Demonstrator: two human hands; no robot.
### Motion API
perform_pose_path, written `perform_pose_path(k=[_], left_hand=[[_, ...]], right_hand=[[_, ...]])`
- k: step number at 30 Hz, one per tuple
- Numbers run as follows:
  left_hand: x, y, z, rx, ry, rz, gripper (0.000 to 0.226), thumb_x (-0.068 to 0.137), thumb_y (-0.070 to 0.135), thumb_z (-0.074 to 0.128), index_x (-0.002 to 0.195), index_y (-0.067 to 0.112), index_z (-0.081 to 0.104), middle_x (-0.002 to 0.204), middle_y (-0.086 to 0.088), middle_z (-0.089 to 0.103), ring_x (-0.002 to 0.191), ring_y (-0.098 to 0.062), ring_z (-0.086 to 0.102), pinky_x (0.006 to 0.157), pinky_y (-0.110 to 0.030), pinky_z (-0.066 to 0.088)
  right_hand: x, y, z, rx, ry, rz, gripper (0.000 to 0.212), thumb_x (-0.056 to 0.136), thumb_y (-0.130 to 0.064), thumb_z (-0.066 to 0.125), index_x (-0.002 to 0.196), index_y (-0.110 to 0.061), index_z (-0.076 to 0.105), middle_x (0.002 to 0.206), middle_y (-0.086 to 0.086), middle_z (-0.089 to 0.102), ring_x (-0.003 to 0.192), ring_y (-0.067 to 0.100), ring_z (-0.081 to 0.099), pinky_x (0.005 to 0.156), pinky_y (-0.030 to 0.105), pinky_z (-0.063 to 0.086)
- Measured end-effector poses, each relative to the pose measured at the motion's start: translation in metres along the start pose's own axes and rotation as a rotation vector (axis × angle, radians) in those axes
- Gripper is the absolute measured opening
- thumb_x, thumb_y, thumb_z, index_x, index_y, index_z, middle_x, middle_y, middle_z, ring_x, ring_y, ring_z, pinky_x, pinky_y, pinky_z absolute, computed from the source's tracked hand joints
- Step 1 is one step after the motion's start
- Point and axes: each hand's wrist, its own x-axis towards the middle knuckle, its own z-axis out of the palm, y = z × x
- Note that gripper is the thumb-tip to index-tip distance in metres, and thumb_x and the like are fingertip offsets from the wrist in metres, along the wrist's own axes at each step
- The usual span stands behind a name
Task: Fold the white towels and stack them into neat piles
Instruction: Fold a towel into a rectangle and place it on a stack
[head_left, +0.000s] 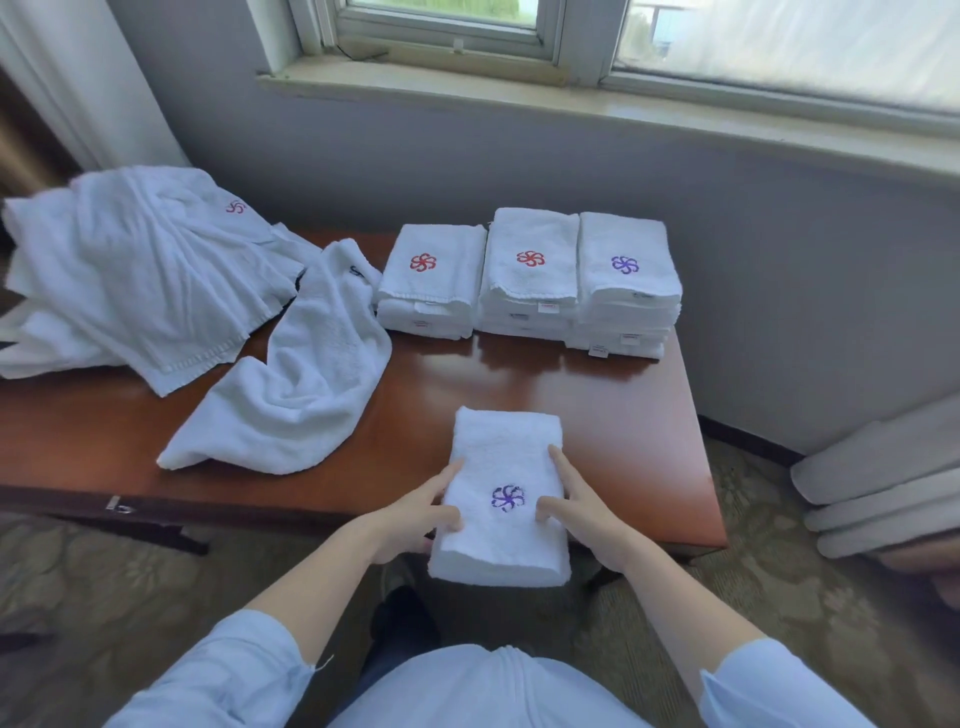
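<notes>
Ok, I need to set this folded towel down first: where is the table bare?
The brown wooden table is bare between the folded white towel with the purple flower and the three stacks of folded towels, and right of that towel up to the right edge. The loose white towels crowd the left; the stacks fill the back.

centre: bare table (519, 374) lay open between folded towel (504, 457) and back row | back: left stack (431, 275), middle stack (530, 270), right stack (626, 280) stood packed side by side, wall (779, 260) close behind | left: crumpled towel (301, 395) and loose heap (140, 270) blocked that half | right: narrow bare strip ran to the table edge
</notes>
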Motion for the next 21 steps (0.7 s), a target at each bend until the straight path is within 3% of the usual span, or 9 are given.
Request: perform_pose_path(k=[5, 11, 15, 18, 21], left_hand=[[-0.005, 0.012, -0.003, 0.204, 0.042, 0.035, 0.099, 0.079, 0.011, 0.063, 0.153, 0.050, 0.008, 0.143, 0.011, 0.036, 0.121, -0.017, 0.053, 0.090, -0.035, 0.056], [-0.012, 0.041, -0.027, 0.420, 0.131, 0.153, 0.107, 0.070, 0.027, 0.065, 0.149, 0.056, -0.001, 0.144, 0.016, 0.020, 0.124, -0.011, 0.039, 0.108, -0.032, 0.037], [-0.020, 0.071, -0.060, 0.436, 0.198, 0.248, 0.105, 0.074, 0.026, 0.065, 0.149, 0.058, -0.002, 0.140, 0.018, 0.022, 0.124, -0.006, 0.039, 0.102, -0.024, 0.038], [-0.020, 0.099, -0.088, 0.483, 0.262, 0.292, 0.105, 0.077, 0.024, 0.065, 0.146, 0.061, -0.004, 0.135, 0.017, 0.024, 0.117, 0.002, 0.039, 0.095, -0.021, 0.037], [-0.016, 0.130, -0.117, 0.507, 0.303, 0.317, 0.104, 0.074, 0.027, 0.063, 0.145, 0.064, -0.004, 0.140, 0.021, 0.019, 0.112, 0.003, 0.043, 0.090, -0.020, 0.040]], right_hand=[[-0.004, -0.010, -0.001, -0.076, -0.039, -0.069, 0.097, 0.071, -0.012, 0.058, 0.155, -0.039, 0.017, 0.146, -0.018, 0.034, 0.120, -0.004, 0.047, 0.082, 0.017, 0.047], [0.007, -0.045, -0.002, -0.078, -0.045, -0.224, 0.100, 0.069, -0.006, 0.058, 0.153, -0.043, 0.020, 0.146, -0.024, 0.033, 0.114, -0.017, 0.051, 0.083, 0.012, 0.050], [0.023, -0.091, 0.001, -0.078, -0.044, -0.301, 0.099, 0.073, 0.000, 0.057, 0.151, -0.048, 0.020, 0.139, -0.028, 0.039, 0.112, -0.009, 0.058, 0.085, 0.019, 0.054], [0.043, -0.131, 0.003, -0.073, -0.034, -0.354, 0.098, 0.078, 0.006, 0.055, 0.153, -0.045, 0.019, 0.141, -0.026, 0.040, 0.120, -0.004, 0.055, 0.096, 0.024, 0.052], [0.066, -0.169, 0.003, -0.095, -0.025, -0.389, 0.096, 0.079, 0.004, 0.055, 0.153, -0.046, 0.019, 0.139, -0.027, 0.038, 0.114, -0.009, 0.055, 0.082, 0.014, 0.052]])
